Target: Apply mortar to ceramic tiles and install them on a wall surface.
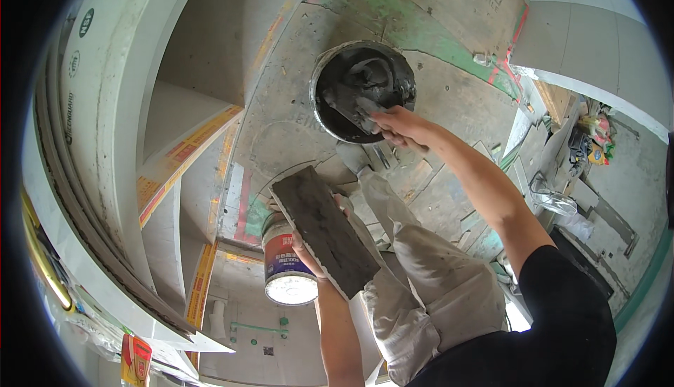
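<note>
The tile (325, 232) has its upward face covered with dark grey paste almost from edge to edge, with just a thin pale strip bare along its left long edge. The coat looks uneven, with ridges down the middle, so I judge the spreading well along and the smoothing perhaps unfinished. Plenty of paste (374, 71) remains in the bucket (315, 103), which stands on the floor (442, 99).

The tile is held above the floor, between the bucket and the person's legs, with a labelled pail (282, 254) beyond its left long edge. Its long axis runs slantwise: 1 short end points away and to the left, the other comes back to the right, near the knees. The coated face is turned up.

The left hand (305, 254) grips the tile from beneath and along its left long edge. The right hand (406, 127) is closed around what seems a paste-covered trowel (365, 106) at the bucket's near right edge; its handle is hidden.
</note>
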{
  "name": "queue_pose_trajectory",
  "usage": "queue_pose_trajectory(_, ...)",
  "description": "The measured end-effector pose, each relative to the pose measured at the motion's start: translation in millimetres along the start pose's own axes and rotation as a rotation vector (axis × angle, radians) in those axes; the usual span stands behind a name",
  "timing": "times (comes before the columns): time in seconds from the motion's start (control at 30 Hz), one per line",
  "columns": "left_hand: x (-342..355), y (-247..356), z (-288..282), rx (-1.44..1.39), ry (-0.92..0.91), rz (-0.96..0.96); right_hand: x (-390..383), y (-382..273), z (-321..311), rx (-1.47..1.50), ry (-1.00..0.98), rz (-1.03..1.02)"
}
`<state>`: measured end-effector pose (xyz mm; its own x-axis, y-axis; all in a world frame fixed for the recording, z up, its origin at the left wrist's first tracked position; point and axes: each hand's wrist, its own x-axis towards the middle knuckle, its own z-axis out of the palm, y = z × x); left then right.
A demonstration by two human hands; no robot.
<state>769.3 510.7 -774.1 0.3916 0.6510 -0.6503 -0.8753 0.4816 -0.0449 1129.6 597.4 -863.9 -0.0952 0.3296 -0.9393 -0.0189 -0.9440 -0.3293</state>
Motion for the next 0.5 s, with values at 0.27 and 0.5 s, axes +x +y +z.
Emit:
queue_pose_trajectory(0.27,39.5,-11.8,12.0,0.083,0.051,0.065,-234.1,-3.7,45.8,-0.16,0.258,-0.625)
queue_pose_trajectory(0.5,54.5,-43.2,34.0,-0.03,0.141,0.03,-227.0,76.7,139.7,-0.299,0.603,-0.863)
